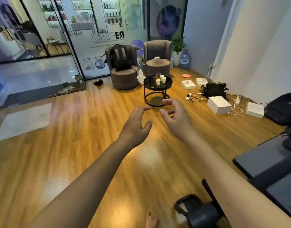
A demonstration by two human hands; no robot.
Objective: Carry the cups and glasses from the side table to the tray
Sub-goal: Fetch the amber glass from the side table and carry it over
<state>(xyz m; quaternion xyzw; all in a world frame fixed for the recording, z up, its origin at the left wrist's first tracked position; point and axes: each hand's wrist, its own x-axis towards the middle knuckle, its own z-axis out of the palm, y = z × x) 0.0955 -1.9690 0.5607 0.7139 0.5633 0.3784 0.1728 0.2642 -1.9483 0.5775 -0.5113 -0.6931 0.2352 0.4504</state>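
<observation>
Both my hands out front, left hand (135, 127) and right hand (176, 119) empty, fingers loosely curled and apart. Cups (161, 79) stand upright on the round black glass-topped table (167, 84), well beyond my fingertips, straight ahead; right hand slightly nearer. White paper cups plus a clear glass (157, 74); tray not in view

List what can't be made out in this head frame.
- Tray: not in the head view.
- Clear drinking glasses on the round black glass-topped side table: too small, behind the white paper cups; count unclear.
- Left hand, right hand: motion-blurred fingers.
</observation>
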